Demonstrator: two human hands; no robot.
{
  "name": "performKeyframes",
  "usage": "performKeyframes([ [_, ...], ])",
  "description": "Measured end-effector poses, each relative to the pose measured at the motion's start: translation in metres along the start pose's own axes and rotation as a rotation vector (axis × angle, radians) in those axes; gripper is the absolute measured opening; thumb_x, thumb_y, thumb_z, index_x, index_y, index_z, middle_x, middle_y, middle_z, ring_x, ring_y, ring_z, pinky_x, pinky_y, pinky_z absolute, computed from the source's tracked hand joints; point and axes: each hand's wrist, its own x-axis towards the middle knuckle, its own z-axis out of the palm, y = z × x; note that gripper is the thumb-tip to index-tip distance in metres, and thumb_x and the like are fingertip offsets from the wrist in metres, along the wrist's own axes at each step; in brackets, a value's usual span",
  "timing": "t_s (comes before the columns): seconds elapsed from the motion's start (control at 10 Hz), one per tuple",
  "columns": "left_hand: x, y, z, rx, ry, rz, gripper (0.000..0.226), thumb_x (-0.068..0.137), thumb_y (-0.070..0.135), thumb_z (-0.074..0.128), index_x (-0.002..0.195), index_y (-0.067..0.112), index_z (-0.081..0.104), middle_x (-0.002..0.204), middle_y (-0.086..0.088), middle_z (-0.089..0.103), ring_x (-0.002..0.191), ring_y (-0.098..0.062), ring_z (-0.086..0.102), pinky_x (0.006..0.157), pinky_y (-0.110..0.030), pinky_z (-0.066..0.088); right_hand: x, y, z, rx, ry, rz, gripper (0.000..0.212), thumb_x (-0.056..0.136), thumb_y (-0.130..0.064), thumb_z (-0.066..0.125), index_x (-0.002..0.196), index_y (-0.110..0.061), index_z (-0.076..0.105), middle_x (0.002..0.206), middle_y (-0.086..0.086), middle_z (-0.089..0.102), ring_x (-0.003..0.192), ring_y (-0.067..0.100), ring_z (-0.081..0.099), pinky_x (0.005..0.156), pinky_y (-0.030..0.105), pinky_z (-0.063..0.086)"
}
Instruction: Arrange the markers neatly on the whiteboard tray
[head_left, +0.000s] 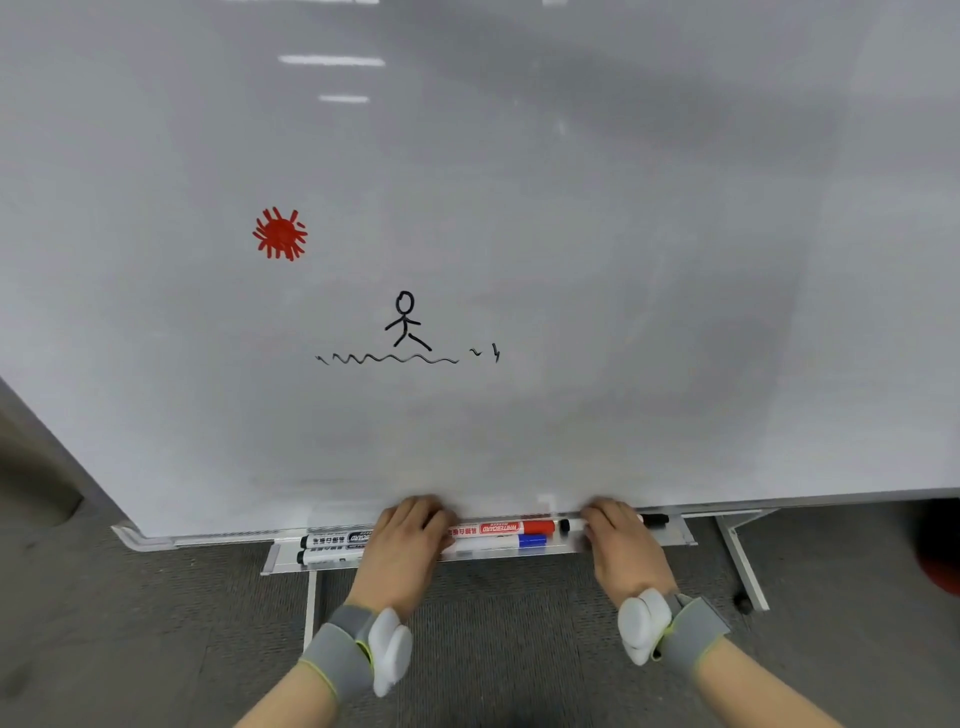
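Left hand (410, 540) and right hand (621, 543) curled over markers (498, 535) on tray (675, 538); firmness of grasp unclear. Whiteboard (519, 208) directly above.

both hands are reaching down onto the whiteboard tray (675, 538). the left hand (402, 551) is lying over two black markers (332, 540), fingers curled at the board's lower edge. the right hand (623, 551) is covering another black marker (655, 519). between them a red marker (501, 528) and a blue marker (498, 543) are lying side by side. a red sun (280, 234) and a stick figure (406, 322) are showing on the whiteboard (571, 234).
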Motion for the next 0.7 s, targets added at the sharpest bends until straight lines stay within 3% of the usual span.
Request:
performKeyframes([
  [0.3, 0.006, 0.000, -0.006, 0.006, -0.025, -0.005, 0.025, 0.078, 0.030, 0.039, 0.088, 0.022, 0.061, 0.084, 0.003, 0.066, 0.078, -0.019, 0.061, 0.065, -0.025, 0.049, 0.013, -0.010, -0.012, 0.093, -0.031, -0.002, 0.024, 0.065, 0.005, 0.074, 0.086, -0.002, 0.064, 0.085, 0.016, 0.068, 0.078, 0.034, 0.064, 0.064, 0.038, 0.055],
  [0.4, 0.008, 0.000, -0.011, -0.029, -0.032, -0.004, 0.015, 0.075, 0.017, 0.059, 0.090, 0.020, 0.060, 0.086, -0.001, 0.066, 0.077, -0.023, 0.062, 0.062, -0.028, 0.050, 0.016, -0.014, -0.019, 0.151, -0.048, 0.026, 0.016, 0.085, -0.005, 0.056, 0.099, 0.000, 0.061, 0.101, 0.018, 0.065, 0.096, 0.035, 0.058, 0.080, 0.041, 0.049],
  [0.5, 0.005, 0.004, -0.013, -0.074, -0.072, -0.033, 0.023, 0.071, 0.005, 0.068, 0.091, 0.014, 0.061, 0.087, -0.006, 0.066, 0.078, -0.029, 0.062, 0.058, -0.033, 0.051, 0.015, -0.020, -0.028, 0.191, -0.091, 0.036, 0.024, 0.093, -0.013, 0.042, 0.109, -0.003, 0.056, 0.112, 0.015, 0.061, 0.106, 0.032, 0.053, 0.087, 0.037, 0.044],
  [0.7, 0.004, 0.020, -0.038, -0.221, 0.016, -0.046, 0.023, 0.087, 0.017, 0.043, 0.101, 0.013, 0.060, 0.102, -0.007, 0.065, 0.091, -0.030, 0.060, 0.063, -0.036, 0.049, 0.021, -0.035, -0.050, 0.330, -0.066, 0.070, 0.022, 0.094, -0.015, 0.044, 0.111, -0.007, 0.055, 0.113, 0.013, 0.062, 0.104, 0.026, 0.054, 0.087, 0.036, 0.046],
])
